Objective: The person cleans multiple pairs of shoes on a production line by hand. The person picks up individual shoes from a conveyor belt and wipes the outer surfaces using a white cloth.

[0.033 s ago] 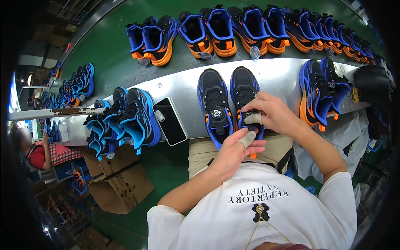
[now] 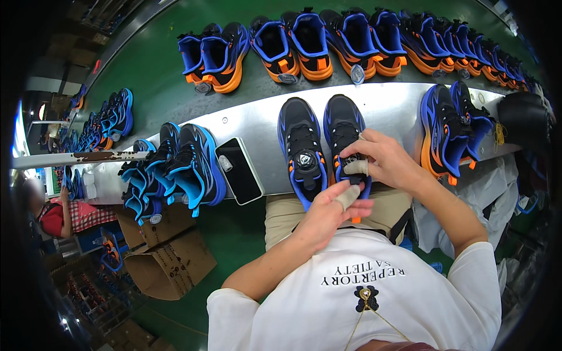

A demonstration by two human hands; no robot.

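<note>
Nothing has moved: both hands, left (image 2: 331, 212) and right (image 2: 383, 159), keep their grip pinching the right-hand sneaker (image 2: 345, 140).

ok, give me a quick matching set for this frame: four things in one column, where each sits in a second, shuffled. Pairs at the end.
Things
1. phone
2. cardboard box
3. right hand
4. shoe row

Places
A. on the green belt beyond the metal shelf
B. on the laces of the right shoe of the middle pair
C. flat on the shelf, between the blue shoe pile and the middle pair
D. below the shelf, at the person's left

Pairs: 1-C, 2-D, 3-B, 4-A
</note>
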